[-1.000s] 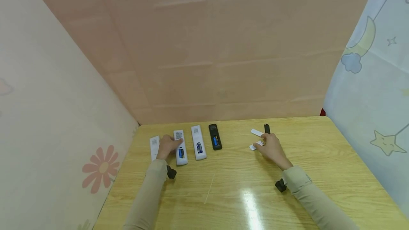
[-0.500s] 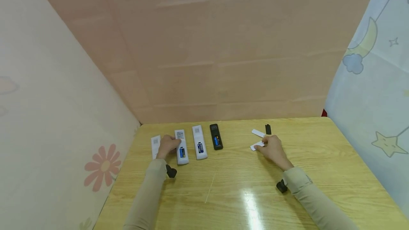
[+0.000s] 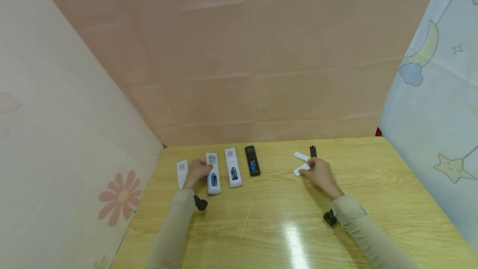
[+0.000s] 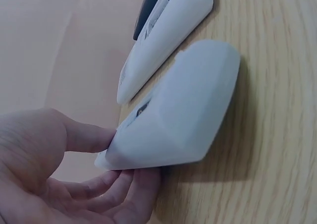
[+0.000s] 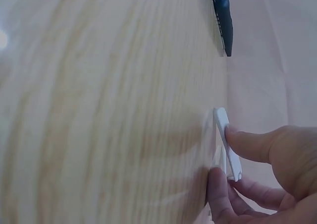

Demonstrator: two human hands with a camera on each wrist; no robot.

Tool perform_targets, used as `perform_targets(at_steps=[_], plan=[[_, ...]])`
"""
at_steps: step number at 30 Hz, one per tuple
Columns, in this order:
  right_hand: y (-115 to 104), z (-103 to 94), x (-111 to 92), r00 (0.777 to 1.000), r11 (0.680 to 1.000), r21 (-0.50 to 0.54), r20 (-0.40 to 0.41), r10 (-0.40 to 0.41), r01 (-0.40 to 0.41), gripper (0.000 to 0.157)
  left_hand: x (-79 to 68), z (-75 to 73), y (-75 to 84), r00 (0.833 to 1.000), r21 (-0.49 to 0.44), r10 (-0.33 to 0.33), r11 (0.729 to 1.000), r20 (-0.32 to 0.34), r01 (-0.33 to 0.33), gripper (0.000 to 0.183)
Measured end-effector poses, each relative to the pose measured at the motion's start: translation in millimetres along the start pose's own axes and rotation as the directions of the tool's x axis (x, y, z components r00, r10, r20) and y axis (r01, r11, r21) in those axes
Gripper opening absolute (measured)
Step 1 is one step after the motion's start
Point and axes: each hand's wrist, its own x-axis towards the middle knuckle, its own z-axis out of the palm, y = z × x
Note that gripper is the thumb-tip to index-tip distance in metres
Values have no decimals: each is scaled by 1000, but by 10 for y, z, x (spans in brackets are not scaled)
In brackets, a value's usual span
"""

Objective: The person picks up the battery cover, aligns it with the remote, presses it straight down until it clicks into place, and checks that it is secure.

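My left hand (image 3: 196,172) grips a white remote control (image 4: 173,110) by its far part, thumb on the upturned back and fingers beneath its left side. The remote's battery compartment is uncovered, with blue batteries (image 3: 214,180) inside. At the right, my right hand (image 3: 321,176) pinches a small white battery cover (image 5: 228,144). The thumb presses one face and the fingers lie behind it. Just beyond is a second white cover (image 3: 301,156), and a black battery cover (image 3: 313,151) lies partly behind the fingers.
Another white remote (image 3: 233,167) and a black remote (image 3: 252,161) lie right of the held one, both showing batteries. Left of my left hand is a further white remote (image 3: 181,171), partly hidden. All rest on a wooden table (image 3: 269,206) against a hanging cloth (image 3: 239,74).
The left hand and its remote have shifted slightly right. The right hand keeps hold of the white cover, with only a slight change in the cover's tilt.
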Motion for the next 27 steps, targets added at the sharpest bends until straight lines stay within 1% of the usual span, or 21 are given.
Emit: perform_targets(at_steps=[1, 4, 7, 9, 14, 16, 18, 22, 27], plan=[[-3, 1, 0, 1000, 1000, 3, -3, 0, 0, 39, 15, 3, -15, 1000, -19, -16, 1000, 4, 16, 33], [2, 4, 0, 1000, 1000, 22, -10, -6, 6, 41, 10, -3, -59, 999, -79, -50, 996, 12, 51, 49], [3, 5, 4, 1000, 998, 57, -14, -3, 4, 39, -17, -19, -86, 998, -129, -58, 990, 24, 60, 55], [0, 6, 6, 1000, 997, 82, -14, -6, 7, 36, -46, -38, -95, 999, -145, -43, 988, 27, 46, 55], [-19, 2, 17, 1000, 989, 148, 10, 7, -8, 30, -111, -69, -109, 999, -236, -1, 972, 50, 12, 50], [-28, -3, 21, 999, 983, 180, 30, 15, -20, 29, -122, -76, -111, 998, -277, -2, 961, 56, 17, 49], [-41, -12, 20, 999, 976, 217, 47, 21, -31, 28, -125, -84, -111, 998, -296, -9, 955, 57, 25, 50], [-72, -59, 4, 998, 962, 272, 52, 26, -39, 27, -104, -79, -107, 998, -324, -40, 944, 58, 57, 53], [-71, -126, -14, 997, 937, 343, 67, 43, -63, 30, -104, -61, -101, 998, -348, -34, 936, 55, 51, 52]])
